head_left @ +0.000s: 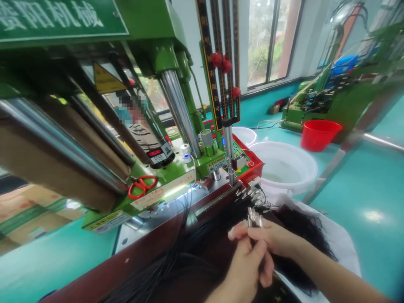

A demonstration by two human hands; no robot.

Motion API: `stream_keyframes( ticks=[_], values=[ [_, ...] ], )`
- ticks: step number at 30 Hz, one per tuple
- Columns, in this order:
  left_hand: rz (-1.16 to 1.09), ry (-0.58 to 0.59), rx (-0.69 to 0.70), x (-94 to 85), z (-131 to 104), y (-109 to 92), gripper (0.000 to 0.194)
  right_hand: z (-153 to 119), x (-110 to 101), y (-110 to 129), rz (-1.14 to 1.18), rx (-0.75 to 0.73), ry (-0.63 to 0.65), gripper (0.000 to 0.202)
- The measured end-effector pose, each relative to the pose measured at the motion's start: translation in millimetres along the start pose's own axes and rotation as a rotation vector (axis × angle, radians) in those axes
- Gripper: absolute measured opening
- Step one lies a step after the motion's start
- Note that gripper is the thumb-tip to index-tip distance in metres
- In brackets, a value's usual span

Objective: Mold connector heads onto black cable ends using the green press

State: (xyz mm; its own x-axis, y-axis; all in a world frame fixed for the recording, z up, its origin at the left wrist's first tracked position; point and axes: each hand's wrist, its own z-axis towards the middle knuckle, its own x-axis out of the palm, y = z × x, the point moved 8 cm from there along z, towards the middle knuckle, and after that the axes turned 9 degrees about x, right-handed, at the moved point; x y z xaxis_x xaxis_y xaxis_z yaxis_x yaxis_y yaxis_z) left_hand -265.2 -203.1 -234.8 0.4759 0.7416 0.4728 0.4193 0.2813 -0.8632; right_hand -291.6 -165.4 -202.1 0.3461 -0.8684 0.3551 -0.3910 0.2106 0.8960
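Observation:
My two hands are close together over the dark red table, gripping one bundle of black cables with silvery metal connector ends (255, 218). My left hand (248, 263) is closed round the lower part of the bundle. My right hand (263, 237) crosses above it, fingers closed just below the metal ends, which point up and away from me. Many other black cables (172, 256) lie across the table to the left. More metal-tipped cable ends (252, 194) rest just beyond my hands. Fingers cover most of the held cables.
A green press machine (170, 25) stands ahead, with red-handled scissors (142, 186) on its lower plate. A red control panel (252, 166) is at its right. Coiled black cables (303, 227) lie on white sheeting (342, 244). White tubs (284, 164) and a red bucket (318, 134) stand beyond.

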Motion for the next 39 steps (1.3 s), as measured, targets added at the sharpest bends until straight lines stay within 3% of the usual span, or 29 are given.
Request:
stream_keyframes(
  ticks=[3,5,9,12,14,19,22,24,26,33,39],
  values=[
    [-0.126,-0.038,-0.022,-1.7,0.5,17.5,0.038,13.7,-18.8,11.4,0.067,-0.067,-0.063,0.040],
    [-0.127,-0.027,-0.036,-1.4,3.9,21.4,0.039,18.1,-26.9,33.7,-0.075,-0.156,-0.095,0.041],
    [-0.138,-0.050,-0.051,-2.3,14.4,20.2,0.043,22.1,-7.3,49.4,-0.664,-0.015,0.073,0.041],
    [-0.166,-0.109,-0.014,-4.7,19.7,17.5,0.046,20.0,10.9,46.3,-0.871,0.017,0.183,0.043],
    [-0.189,-0.158,0.007,-8.0,20.5,17.8,0.047,21.7,19.0,40.3,-0.991,-0.004,0.182,0.043],
    [-0.256,-0.248,0.005,-26.3,18.6,14.8,0.048,41.3,21.0,36.8,-1.207,-0.196,0.053,0.042],
    [-0.259,-0.301,0.029,-47.8,14.2,4.8,0.050,63.9,-1.7,49.8,-1.332,-0.323,-0.134,0.035],
    [-0.241,-0.312,0.026,-60.2,8.8,1.6,0.051,82.0,-20.2,54.4,-1.638,-0.333,-0.295,0.033],
    [-0.205,-0.320,0.018,-69.1,1.9,1.5,0.051,98.8,-32.1,52.9,-1.814,-0.298,-0.336,0.033],
    [-0.196,-0.371,0.068,-78.0,-12.2,0.6,0.052,118.1,-26.4,48.6,-1.956,-0.184,-0.261,0.024],
    [-0.154,-0.390,0.087,-81.3,-11.3,-3.6,0.048,80.7,-19.2,58.2,-1.839,-0.022,-0.216,0.014]
  ],
)
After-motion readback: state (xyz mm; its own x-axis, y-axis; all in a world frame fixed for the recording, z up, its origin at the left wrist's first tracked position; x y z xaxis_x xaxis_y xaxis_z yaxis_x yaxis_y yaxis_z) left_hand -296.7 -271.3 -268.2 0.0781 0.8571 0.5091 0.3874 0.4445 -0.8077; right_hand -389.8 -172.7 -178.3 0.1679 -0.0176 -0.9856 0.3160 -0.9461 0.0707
